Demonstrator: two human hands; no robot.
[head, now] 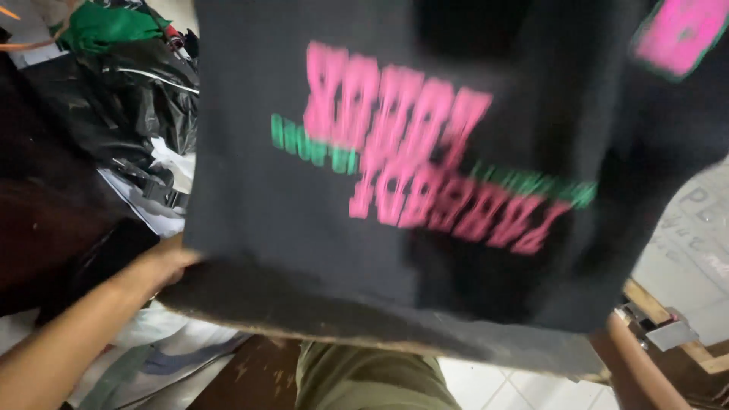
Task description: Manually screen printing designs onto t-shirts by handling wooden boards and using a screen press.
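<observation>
- Left hand point(168, 267) clamped on the lower left corner of a dark garment point(304, 190), fingers tucked behind the cloth, thumb side showing at the edge.
- Garment held up, spreading right and up from those fingers and filling most of the view; pink and green print point(425, 163) on it, upside down from here, pretty blurry.
- Second pink patch with green edging point(680, 34) far up and to the right of the fingers, at the top corner.
- Right hand itself hidden behind the cloth, only a bit of right forearm point(645, 372) poking out under the garment's lower right edge, so can't tell what those fingers are doing.
- Black plastic bags point(114, 99) up and left of the left fingers, something green point(106, 26) piled above them.
- Olive trouser leg point(364, 380) below the garment, down and right of the left fingers.
- White tiled floor point(516, 387) further right of that.
- Wooden frame with a metal clamp point(668, 330) just beside the right forearm.
</observation>
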